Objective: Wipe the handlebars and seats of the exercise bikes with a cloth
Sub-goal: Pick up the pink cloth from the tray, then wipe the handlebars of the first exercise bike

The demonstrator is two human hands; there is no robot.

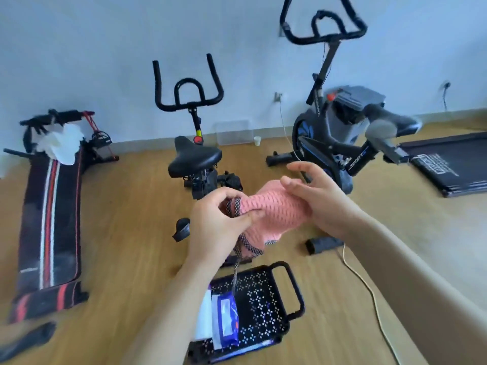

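Cloth [274, 209]: pink, waffle-textured, with a dark checked border; held in mid-air between both hands, above a black perforated tray [263, 299] on the floor.
Left hand [218, 222]: grip closed, thumb and fingers pinching the checked edge.
Right hand [316, 196]: grip wide, fingers spread; palm and fingers lie against the far side of the cloth, supporting rather than pinching.
Handling: judged light, soft and limp; it drapes and bunches, so it will not keep a shape. Not fragile, unlikely to slip.
Hold point: judged best folded into a pad and gripped across the palm, loose border tucked in.
Targets: near bike seat [195, 156] and handlebars [188, 85]; second bike [342, 143] to the right, its handlebars [324, 19] higher. None touched by the cloth.
Tray contents: wipes pack [226, 320].
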